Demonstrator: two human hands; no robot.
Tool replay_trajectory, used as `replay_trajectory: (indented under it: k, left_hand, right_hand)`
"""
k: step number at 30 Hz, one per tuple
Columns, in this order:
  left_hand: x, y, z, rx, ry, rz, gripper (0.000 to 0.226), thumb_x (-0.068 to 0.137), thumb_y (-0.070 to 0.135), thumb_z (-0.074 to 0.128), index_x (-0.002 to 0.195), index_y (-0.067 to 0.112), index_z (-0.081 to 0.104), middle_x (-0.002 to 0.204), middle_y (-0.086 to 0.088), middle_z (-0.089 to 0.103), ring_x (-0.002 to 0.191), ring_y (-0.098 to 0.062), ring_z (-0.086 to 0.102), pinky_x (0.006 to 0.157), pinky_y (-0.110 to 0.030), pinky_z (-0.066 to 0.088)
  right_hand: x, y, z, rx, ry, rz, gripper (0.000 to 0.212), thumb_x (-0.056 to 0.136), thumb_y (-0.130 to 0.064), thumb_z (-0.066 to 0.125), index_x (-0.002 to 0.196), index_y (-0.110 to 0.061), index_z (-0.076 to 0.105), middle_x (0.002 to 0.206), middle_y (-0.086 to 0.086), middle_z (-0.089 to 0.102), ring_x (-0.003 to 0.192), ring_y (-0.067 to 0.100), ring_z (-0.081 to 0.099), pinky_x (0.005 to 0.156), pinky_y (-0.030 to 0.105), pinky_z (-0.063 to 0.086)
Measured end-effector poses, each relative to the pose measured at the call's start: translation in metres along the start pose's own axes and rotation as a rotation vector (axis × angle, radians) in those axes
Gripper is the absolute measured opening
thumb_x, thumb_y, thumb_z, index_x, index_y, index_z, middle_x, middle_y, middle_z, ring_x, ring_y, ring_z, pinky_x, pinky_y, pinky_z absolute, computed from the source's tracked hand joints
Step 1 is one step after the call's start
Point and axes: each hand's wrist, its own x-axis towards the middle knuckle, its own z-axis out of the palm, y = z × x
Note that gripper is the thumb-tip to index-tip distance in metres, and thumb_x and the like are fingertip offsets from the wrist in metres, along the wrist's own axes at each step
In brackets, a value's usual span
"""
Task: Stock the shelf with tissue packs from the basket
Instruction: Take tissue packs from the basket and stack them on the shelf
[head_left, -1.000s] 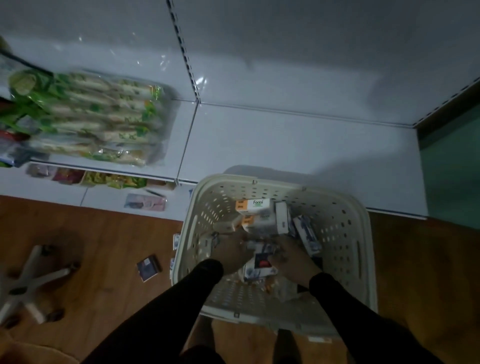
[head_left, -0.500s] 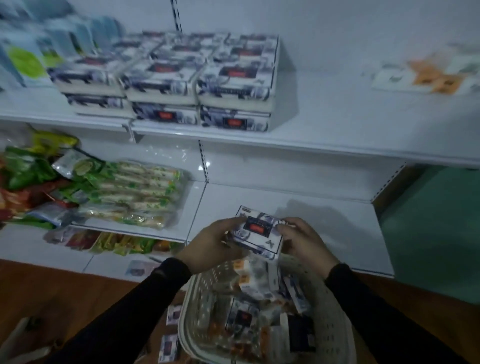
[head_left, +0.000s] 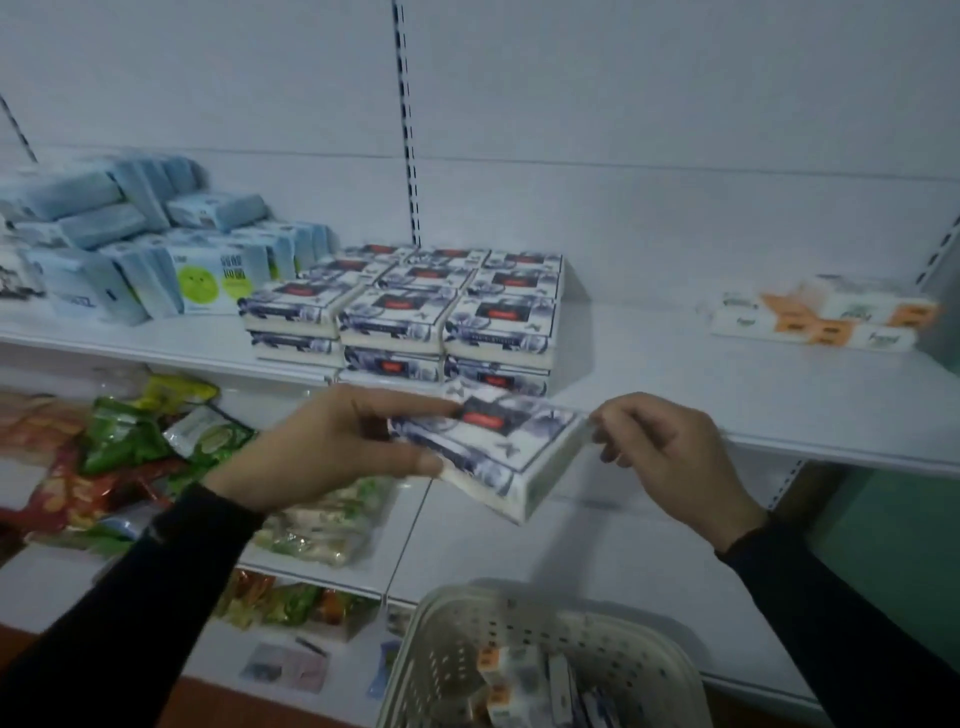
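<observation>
Snack bags (head_left: 130, 441) on lower left shelf

No readable text; print on the blue-white plastic-wrapped tissue packs (head_left: 223, 280) and orange-white packs (head_left: 826, 317) too blurred.

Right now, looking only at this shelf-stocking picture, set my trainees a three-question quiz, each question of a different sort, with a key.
1. True or false: the tissue pack held in the air already rests on the shelf.
2. Which hand holds most of the pack? A) left hand B) right hand
3. Fill in: the packs with orange labels lie at the shelf's ____ end.

Key: 1 false, it is held in front of the shelf edge. 2 A; the right hand only pinches its corner. 3 right.
</observation>
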Motion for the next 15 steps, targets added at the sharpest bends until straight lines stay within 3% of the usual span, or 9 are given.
replay_trajectory:
  k: [2, 4, 7, 9, 12, 13, 15]
  left_hand:
    - [0.008, 0.023, -0.023, 0.025, 0.118, 0.080, 0.042, 0.068, 0.029, 0.081, 0.109, 0.035, 0.073, 0.102, 0.010, 0.074, 0.082, -0.011, 0.070, 0.074, -0.022, 0.055]
    - [0.029, 0.039, -0.040, 0.098, 0.257, 0.120, 0.042, 0.071, 0.034, 0.080, 0.112, 0.037, 0.071, 0.100, 0.013, 0.074, 0.079, -0.012, 0.071, 0.069, -0.016, 0.052]
    - [0.080, 0.043, -0.056, 0.210, 0.374, 0.109, 0.049, 0.074, 0.036, 0.078, 0.122, 0.033, 0.066, 0.101, 0.013, 0.069, 0.072, -0.002, 0.068, 0.062, -0.006, 0.044]
    - [0.116, 0.034, -0.062, 0.266, 0.393, 0.070, 0.051, 0.076, 0.038, 0.079, 0.124, 0.030, 0.065, 0.107, 0.006, 0.070, 0.082, -0.005, 0.068, 0.072, -0.011, 0.047]
    - [0.162, 0.021, -0.065, 0.355, 0.390, 0.000, 0.051, 0.077, 0.039, 0.079, 0.124, 0.024, 0.065, 0.123, -0.001, 0.066, 0.098, -0.016, 0.065, 0.090, -0.022, 0.047]
    - [0.175, 0.019, -0.064, 0.373, 0.379, -0.010, 0.051, 0.078, 0.039, 0.078, 0.124, 0.023, 0.065, 0.125, -0.001, 0.065, 0.095, -0.014, 0.065, 0.089, -0.021, 0.048]
    - [0.199, 0.015, -0.063, 0.362, 0.361, -0.015, 0.050, 0.079, 0.036, 0.079, 0.125, 0.021, 0.065, 0.123, -0.003, 0.065, 0.078, -0.007, 0.064, 0.070, -0.011, 0.049]
  right_hand:
    - [0.018, -0.005, -0.011, -0.153, 0.117, -0.092, 0.038, 0.090, -0.046, 0.050, 0.092, -0.013, 0.071, 0.086, -0.008, 0.070, 0.076, 0.005, 0.065, 0.068, 0.016, 0.051]
    - [0.041, 0.003, -0.021, -0.313, 0.155, -0.066, 0.033, 0.095, -0.042, 0.053, 0.107, -0.016, 0.069, 0.105, -0.003, 0.066, 0.090, 0.005, 0.061, 0.081, 0.020, 0.049]
    - [0.071, 0.028, -0.032, -0.579, -0.010, 0.122, 0.051, 0.096, -0.049, 0.048, 0.136, -0.018, 0.054, 0.140, 0.005, 0.050, 0.127, 0.018, 0.047, 0.105, 0.026, 0.035]
    - [0.080, 0.040, -0.034, -0.684, -0.123, 0.258, 0.063, 0.096, -0.056, 0.043, 0.146, -0.019, 0.044, 0.154, 0.009, 0.036, 0.142, 0.023, 0.031, 0.116, 0.033, 0.024]
    - [0.081, 0.044, -0.032, -0.790, -0.206, 0.405, 0.066, 0.096, -0.061, 0.036, 0.147, -0.021, 0.040, 0.157, 0.010, 0.031, 0.145, 0.026, 0.025, 0.118, 0.038, 0.020]
    - [0.080, 0.044, -0.031, -0.820, -0.209, 0.419, 0.064, 0.096, -0.062, 0.035, 0.145, -0.022, 0.042, 0.155, 0.010, 0.034, 0.143, 0.026, 0.028, 0.117, 0.039, 0.022]
    - [0.078, 0.045, -0.029, -0.843, -0.204, 0.422, 0.062, 0.096, -0.062, 0.033, 0.144, -0.025, 0.043, 0.155, 0.006, 0.034, 0.143, 0.025, 0.029, 0.117, 0.040, 0.022]
